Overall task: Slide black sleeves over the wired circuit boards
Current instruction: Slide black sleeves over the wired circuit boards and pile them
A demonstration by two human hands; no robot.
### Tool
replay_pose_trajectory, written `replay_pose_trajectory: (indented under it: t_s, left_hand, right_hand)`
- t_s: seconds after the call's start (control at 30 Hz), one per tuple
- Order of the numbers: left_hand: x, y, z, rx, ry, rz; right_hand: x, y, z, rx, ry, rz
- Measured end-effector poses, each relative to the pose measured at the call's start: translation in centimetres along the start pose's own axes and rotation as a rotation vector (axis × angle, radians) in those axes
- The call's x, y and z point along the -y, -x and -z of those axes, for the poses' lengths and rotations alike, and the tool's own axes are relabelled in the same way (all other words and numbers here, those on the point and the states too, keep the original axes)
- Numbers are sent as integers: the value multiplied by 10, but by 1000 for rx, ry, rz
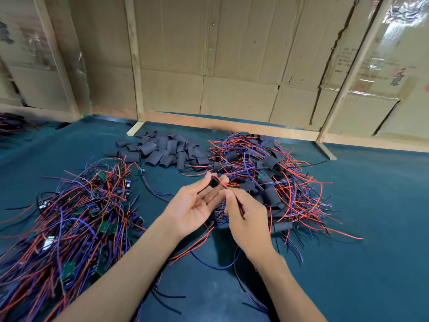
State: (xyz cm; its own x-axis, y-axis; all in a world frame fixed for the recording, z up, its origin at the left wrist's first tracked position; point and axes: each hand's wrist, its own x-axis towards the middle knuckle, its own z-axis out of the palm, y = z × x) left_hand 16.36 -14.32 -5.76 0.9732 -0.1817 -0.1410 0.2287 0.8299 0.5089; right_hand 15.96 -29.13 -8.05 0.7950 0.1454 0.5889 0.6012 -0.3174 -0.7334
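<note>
Left hand pinching black sleeve at fingertips; right hand pinching red wire entering it, above tabletop.

Your bench, three piles

Bare boards lie to your left, sleeved boards to your right, loose sleeves behind and between them, all on the mat before the cardboard wall.

- Two bare arms, no sleeves in sight.
- Left hand and right hand bare: no gloves, no rings.
- Wrists bare, no watch.
</note>
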Motion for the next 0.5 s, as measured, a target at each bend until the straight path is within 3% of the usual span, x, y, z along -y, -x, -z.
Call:
replay_pose_trajectory:
  t_s: [0.27,0.5]
  left_hand:
    - [3,1,0,23,20,-50]
    - [3,2,4,41,-49,-71]
  right_hand:
    - [-1,3,0,-31,64,10]
    - [0,1,3,53,131,65]
